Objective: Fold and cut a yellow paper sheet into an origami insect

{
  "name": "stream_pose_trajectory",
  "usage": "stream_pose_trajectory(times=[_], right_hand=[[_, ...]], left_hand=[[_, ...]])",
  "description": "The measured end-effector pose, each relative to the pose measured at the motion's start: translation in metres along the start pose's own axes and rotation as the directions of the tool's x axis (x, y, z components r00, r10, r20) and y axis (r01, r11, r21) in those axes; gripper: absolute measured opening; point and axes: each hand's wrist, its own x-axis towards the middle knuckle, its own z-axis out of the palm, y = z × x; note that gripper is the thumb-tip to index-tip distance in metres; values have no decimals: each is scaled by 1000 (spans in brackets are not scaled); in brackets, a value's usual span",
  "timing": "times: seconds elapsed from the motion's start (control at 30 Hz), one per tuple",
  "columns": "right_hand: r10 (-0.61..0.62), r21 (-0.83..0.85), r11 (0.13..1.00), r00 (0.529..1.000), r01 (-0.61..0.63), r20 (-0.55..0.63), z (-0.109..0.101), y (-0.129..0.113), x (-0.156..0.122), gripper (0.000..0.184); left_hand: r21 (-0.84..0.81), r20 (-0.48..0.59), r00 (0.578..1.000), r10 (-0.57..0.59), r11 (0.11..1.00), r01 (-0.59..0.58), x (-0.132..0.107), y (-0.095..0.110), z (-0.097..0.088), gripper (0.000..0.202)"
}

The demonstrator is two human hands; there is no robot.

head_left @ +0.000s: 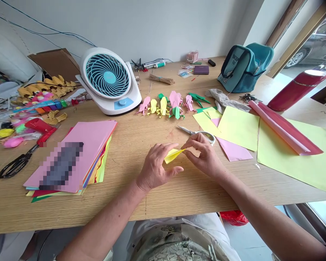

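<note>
Both hands meet over the middle of the wooden table (130, 145) on a small folded yellow paper piece (172, 155). My left hand (157, 165) curls round its left end, fingers closed on it. My right hand (203, 154) pinches its pointed right end between thumb and fingertips. Just behind my right hand lie white-handled scissors (199, 133). Further back stands a row of finished folded paper figures (170, 103) in pink, yellow and green.
A stack of coloured paper sheets (78, 156) lies at the left, black scissors (16, 165) beside it. A white desk fan (110, 81) stands behind. Loose yellow and pink sheets (239, 127), a rolled red sheet (284, 127), a red flask (296, 90) and a teal bag (244, 67) fill the right.
</note>
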Motion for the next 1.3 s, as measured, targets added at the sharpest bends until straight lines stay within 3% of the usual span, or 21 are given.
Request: stream_pose_trajectory(times=[0.07,0.17,0.3,0.47,0.57,0.7,0.93,1.17,1.3], right_hand=[[-7,68,998,1000,7,-11,-2,-3,1,9],[65,221,973,997,-74,50,-5,-7,1,12],[142,409,895,984,-176,112,-3,-6,-1,18],[138,591,772,969,-234,203,-3,-5,-3,40],[158,591,742,939,-316,304,-4,-9,-3,44],[202,556,728,900,-401,386,-1,-11,-4,35],[276,528,721,886,-448,374,8,-4,-5,31],[336,557,668,868,-493,365,7,-4,-1,35],[357,522,686,860,-506,364,6,-1,0,36]], left_hand=[[15,-54,998,20,1000,-19,-1,3,-3,55],[17,-175,984,-25,999,28,-3,7,-5,27],[-181,-240,944,-227,966,186,-5,10,-7,8],[-627,-157,849,-504,715,308,-2,12,-8,19],[-718,-97,821,-563,611,334,-1,14,-7,25],[-701,-12,821,-571,590,400,-1,15,-4,25],[-664,39,799,-600,582,469,-1,7,3,29],[-737,66,766,-639,487,469,1,-3,6,28],[-749,63,738,-672,457,480,2,-4,4,30]])
